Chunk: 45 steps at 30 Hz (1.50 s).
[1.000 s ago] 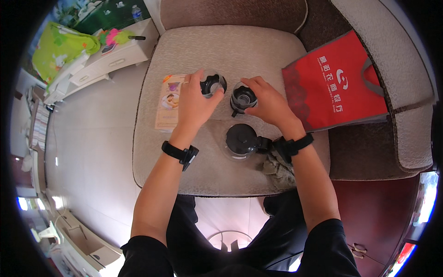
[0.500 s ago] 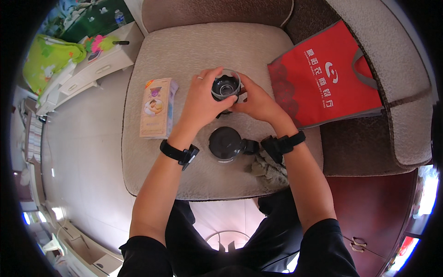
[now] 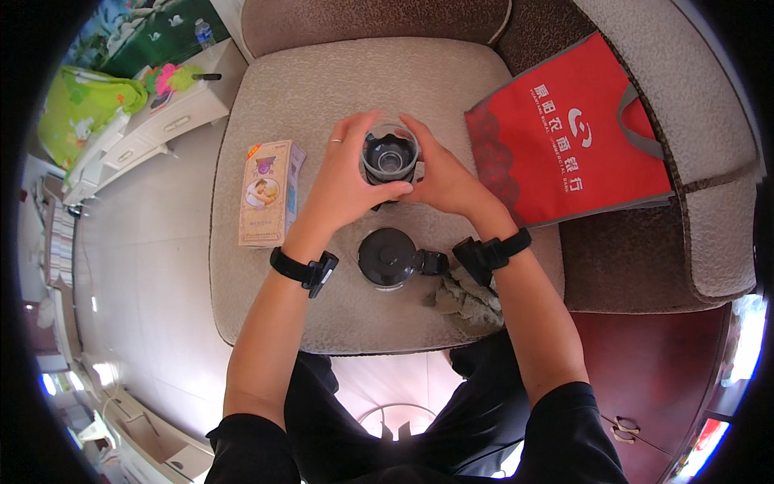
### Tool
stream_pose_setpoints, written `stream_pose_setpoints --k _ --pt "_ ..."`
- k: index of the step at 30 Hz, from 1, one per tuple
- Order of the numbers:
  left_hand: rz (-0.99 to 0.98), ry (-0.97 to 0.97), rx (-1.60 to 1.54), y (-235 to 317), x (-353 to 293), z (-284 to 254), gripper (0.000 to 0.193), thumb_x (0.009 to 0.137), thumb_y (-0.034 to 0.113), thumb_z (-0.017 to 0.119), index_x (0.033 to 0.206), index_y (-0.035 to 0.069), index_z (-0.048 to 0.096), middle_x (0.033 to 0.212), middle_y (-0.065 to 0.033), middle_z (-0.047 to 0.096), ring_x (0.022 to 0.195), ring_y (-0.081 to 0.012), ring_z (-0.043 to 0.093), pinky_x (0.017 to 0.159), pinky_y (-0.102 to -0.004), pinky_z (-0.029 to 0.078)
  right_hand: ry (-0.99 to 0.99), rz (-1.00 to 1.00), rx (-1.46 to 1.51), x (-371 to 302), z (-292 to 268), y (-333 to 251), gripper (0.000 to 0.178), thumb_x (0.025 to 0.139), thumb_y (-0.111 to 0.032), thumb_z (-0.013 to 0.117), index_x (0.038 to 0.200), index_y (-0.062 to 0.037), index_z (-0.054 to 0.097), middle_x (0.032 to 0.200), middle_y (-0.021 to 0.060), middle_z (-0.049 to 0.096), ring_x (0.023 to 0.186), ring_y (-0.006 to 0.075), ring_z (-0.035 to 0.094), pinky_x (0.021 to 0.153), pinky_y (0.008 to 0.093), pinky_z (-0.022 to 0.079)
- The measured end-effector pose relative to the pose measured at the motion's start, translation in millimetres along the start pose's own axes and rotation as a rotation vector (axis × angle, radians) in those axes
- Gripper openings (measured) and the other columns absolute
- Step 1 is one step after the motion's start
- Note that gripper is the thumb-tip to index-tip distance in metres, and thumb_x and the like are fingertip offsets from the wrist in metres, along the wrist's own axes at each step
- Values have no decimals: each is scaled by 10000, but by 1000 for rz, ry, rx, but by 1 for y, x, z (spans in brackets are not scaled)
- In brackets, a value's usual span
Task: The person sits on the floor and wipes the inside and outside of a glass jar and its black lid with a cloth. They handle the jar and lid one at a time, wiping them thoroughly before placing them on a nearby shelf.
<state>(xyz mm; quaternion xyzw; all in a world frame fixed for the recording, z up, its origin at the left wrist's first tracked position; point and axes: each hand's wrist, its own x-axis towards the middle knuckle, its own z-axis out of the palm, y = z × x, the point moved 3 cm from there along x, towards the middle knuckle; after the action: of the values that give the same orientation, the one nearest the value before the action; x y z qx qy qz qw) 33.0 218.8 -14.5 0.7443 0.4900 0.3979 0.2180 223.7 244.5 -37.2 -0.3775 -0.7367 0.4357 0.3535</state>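
Both my hands are curled round a clear round cup with a black inner part, above the sofa seat. My left hand wraps its left side, the thumb across the near edge. From the other side my right hand grips it; some of its fingers are hidden behind the cup. Nearer to me stands a pot with a black lid and a black handle pointing right. A crumpled grey-green cloth lies beside that handle, below my right wrist.
A tall cream-coloured box is on the beige sofa seat, left of my hands. At the right, a large red bag with a grey handle leans against the sofa arm. White drawers line the far left.
The cup has shifted slightly left and its mouth is turned more toward me. My right fingers have moved farther up round its far side. The view has moved a little.
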Motion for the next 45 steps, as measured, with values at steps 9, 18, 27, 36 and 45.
stream_pose_setpoints --k 9,18,27,36,45 --pt "-104 24 -79 -16 -4 -9 1245 636 318 1025 1650 127 329 1583 -135 494 1278 -261 585 1037 -433 497 -84 127 234 2 -4 -2 993 763 -46 908 1600 -75 374 1477 148 592 1334 235 604 1115 361 480" --pt "-256 -174 -207 -43 -21 33 1102 660 253 991 1566 34 404 1330 -235 705 1242 -398 688 1031 -444 542 -104 186 265 1 -2 -2 939 787 -18 890 1579 -97 393 1515 119 540 1394 276 557 1138 398 479" --pt "-233 -135 -22 0 1 -3 740 687 249 975 1305 9 646 1186 -195 773 1149 -366 734 968 -431 567 -31 -4 157 -2 -16 -43 915 797 -17 888 1573 -85 406 1505 108 558 1405 252 550 1172 394 457" --pt "-63 28 -89 161 -21 -74 646 692 225 967 1227 -5 686 1095 -178 793 1033 -343 770 907 -404 581 71 -180 172 -67 -55 -205 855 762 -43 902 1501 -48 473 1348 108 656 1292 213 610 1134 374 469" --pt "-28 -78 -153 253 -149 -107 615 676 225 1008 1131 -36 686 996 -172 791 909 -278 781 822 -372 591 -64 99 107 -190 -29 -309 804 783 -268 929 1416 -17 503 1258 169 683 1166 247 656 1030 376 506"
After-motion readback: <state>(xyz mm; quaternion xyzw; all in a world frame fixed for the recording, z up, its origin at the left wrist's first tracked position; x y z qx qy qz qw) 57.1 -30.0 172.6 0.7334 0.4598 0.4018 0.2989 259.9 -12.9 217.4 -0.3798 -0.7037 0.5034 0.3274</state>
